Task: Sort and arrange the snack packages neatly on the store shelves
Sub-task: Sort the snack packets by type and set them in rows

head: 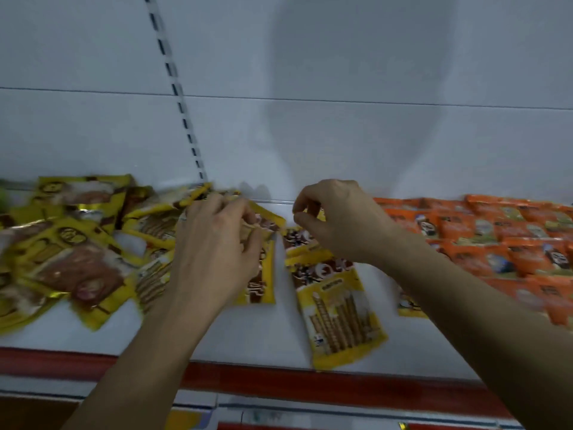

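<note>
Two bare hands reach over a white metal store shelf (254, 333) with a red front strip (279, 380). The left hand (217, 246) lies over a yellow foil snack packet with brown print (263, 274), its fingers curled onto the packet's upper end and gripping it near the top edge. The right hand (338, 218) hovers just to the right, its thumb and fingers bent toward one another above a second small yellow packet (302, 240); the blur makes it impossible to say whether they pinch that packet or only hover at its top edge. Below this one, and overlapping its lower end, a longer yellow packet showing brown wafer sticks (338, 311) lies tilted on the shelf, its lower corner reaching the front strip. On the left of the shelf sits a loose, overlapping heap of larger yellow packets with reddish-brown pictures (71, 252), lying at many angles. On the right, orange snack packets (496, 240) lie flat in close, overlapping rows, reaching back to the white rear panel (341, 88). One more small yellow packet (409, 305) shows partly beneath the right forearm, at the near edge of the orange rows. A slotted upright strip (179, 97) runs down the rear panel and ends behind the yellow heap.
</note>
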Demonstrator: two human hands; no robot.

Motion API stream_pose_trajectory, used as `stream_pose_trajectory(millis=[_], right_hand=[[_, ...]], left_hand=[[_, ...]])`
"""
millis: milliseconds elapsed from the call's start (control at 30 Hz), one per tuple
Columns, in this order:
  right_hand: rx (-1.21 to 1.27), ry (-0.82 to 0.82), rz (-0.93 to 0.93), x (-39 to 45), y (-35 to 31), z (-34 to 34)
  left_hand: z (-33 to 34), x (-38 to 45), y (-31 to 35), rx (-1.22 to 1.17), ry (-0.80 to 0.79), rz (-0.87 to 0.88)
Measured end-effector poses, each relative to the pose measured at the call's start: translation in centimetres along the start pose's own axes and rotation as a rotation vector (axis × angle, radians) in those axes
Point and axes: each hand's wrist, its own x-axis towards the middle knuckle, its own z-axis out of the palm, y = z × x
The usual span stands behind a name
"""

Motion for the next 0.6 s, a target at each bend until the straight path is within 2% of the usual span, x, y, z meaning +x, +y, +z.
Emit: stream_pose_trajectory(millis=[133,233,467,600], right_hand=[[-0.080,-0.162,-0.109,4.1,-4.2,3.6],[-0.185,-0.311,-0.206,6.0,-5.9,5.7],[-0.035,-0.246,-0.196,8.4,-8.3,8.7],[0.020,-0.221,-0.045,8.7,-9.8,10.1]], left_hand=[[-1.8,-0.4,-6.1,0.092,-0.132,-0.158],[-2.3,-1.0,-9.6,0.036,-0.176,-0.140],[-1.6,-2.1,-12.4,-0.143,-0.223,-0.130],[-0.9,-2.7,-13.0,-0.140,-0.264,-0.126]])
